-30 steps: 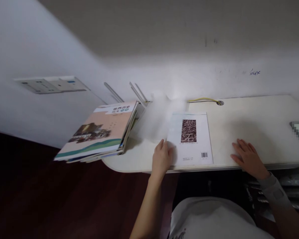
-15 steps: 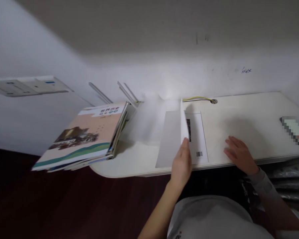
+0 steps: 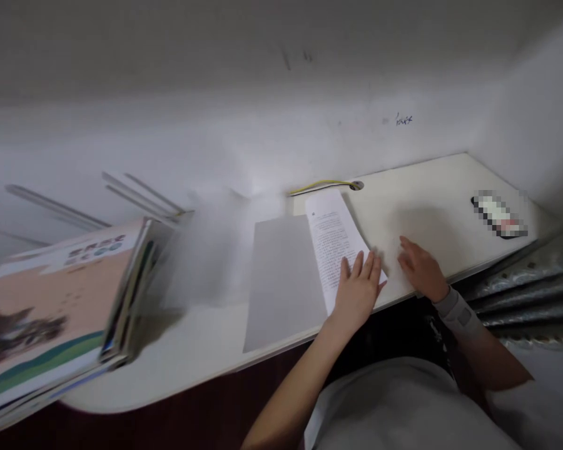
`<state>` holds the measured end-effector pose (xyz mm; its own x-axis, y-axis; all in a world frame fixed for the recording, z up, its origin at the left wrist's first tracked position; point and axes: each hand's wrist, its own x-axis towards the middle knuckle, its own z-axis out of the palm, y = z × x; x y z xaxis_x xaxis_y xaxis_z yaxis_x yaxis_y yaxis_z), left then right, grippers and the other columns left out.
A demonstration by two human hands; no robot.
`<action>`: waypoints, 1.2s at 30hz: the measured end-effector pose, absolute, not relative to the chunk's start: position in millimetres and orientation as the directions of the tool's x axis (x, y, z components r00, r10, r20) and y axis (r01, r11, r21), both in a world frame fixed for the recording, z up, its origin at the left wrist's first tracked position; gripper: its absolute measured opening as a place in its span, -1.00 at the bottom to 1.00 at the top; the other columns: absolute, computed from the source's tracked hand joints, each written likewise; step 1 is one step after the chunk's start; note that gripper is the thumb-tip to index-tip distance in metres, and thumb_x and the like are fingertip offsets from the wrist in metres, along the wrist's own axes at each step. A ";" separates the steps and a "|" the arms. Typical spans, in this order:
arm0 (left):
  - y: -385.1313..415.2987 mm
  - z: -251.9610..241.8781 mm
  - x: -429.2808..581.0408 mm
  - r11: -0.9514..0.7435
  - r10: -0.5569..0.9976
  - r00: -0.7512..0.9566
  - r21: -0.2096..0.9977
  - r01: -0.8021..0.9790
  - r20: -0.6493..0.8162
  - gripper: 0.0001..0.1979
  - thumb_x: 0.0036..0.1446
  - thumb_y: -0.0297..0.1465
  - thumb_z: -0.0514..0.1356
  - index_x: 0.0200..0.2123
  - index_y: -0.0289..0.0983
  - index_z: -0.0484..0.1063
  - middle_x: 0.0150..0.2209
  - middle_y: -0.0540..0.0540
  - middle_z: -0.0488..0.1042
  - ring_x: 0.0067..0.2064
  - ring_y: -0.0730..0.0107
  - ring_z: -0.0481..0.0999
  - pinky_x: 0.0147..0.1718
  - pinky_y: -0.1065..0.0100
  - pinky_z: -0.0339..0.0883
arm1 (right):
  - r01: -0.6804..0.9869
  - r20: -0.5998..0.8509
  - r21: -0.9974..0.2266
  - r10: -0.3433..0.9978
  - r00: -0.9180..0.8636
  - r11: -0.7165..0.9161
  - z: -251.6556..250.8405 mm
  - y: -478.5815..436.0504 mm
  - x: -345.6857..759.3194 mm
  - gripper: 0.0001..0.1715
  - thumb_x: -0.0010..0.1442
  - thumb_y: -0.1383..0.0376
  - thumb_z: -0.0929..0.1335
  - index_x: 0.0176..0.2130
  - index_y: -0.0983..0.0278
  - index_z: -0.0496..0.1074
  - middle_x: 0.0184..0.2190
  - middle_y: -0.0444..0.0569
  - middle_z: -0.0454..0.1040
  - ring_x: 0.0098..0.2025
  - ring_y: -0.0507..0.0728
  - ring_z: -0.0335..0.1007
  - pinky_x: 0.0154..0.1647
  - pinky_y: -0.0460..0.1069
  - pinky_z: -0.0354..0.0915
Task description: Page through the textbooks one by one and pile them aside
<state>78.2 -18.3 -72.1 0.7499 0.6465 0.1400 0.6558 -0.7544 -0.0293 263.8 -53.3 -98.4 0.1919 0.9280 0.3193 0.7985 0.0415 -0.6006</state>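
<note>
An open book lies on the white desk, with a printed page (image 3: 327, 240) on its right and a plain grey sheet (image 3: 281, 275) on its left. My left hand (image 3: 358, 289) rests flat on the lower right part of the page, fingers spread. Just to the right, my right hand (image 3: 421, 267) hovers over the desk near its front edge. Its fingers are apart and loosely bent, and it holds nothing. Left of the grey sheet is a translucent plastic sheet (image 3: 206, 250), blurred in part.
A stack of books (image 3: 51, 300) sits at the left end of the desk (image 3: 206, 340). At the right lies a pixelated phone (image 3: 497, 215). A yellow cable (image 3: 319, 183) runs along the wall into a cable hole (image 3: 356, 185). Silvery wrapped items (image 3: 520, 294) stand at the right.
My left hand has gone from holding the book's raised sheet upright to lying flat on the printed page. The back cover with the barcode is now out of sight. The view has shifted right.
</note>
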 end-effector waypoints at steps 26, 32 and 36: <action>-12.4 -92.9 129.1 -0.752 0.659 0.752 0.011 0.659 0.035 -0.27 0.29 -0.05 -0.16 0.26 -0.56 0.08 0.30 -0.43 0.03 0.34 0.02 0.01 0.25 -0.02 -0.07 | 0.772 0.331 -0.636 0.903 0.272 0.001 -112.5 -45.4 298.7 -0.70 0.19 0.36 0.24 -0.23 0.25 0.55 -0.13 0.01 0.57 -0.06 0.14 0.49 0.07 0.09 0.34; -19.9 -90.2 142.8 -0.755 0.655 0.756 0.028 0.655 -0.014 -0.19 0.26 0.03 -0.23 0.29 -0.55 -0.01 0.33 -0.41 -0.06 0.36 0.00 -0.10 0.26 -0.06 -0.15 | 0.681 0.358 -0.732 0.869 0.343 0.032 -111.0 -47.4 297.4 -0.71 0.20 0.29 0.25 -0.26 0.24 0.55 -0.16 0.01 0.59 -0.11 0.13 0.51 0.02 0.08 0.36; -27.7 -92.1 152.7 -0.753 0.657 0.754 0.046 0.656 0.006 -0.19 0.26 0.01 -0.18 0.29 -0.58 -0.02 0.32 -0.45 -0.05 0.36 0.00 -0.10 0.27 -0.03 -0.14 | 0.700 0.365 -0.714 0.871 0.328 0.036 -112.8 -47.2 297.6 -0.70 0.20 0.27 0.24 -0.25 0.24 0.55 -0.15 0.02 0.58 -0.10 0.14 0.50 0.03 0.10 0.36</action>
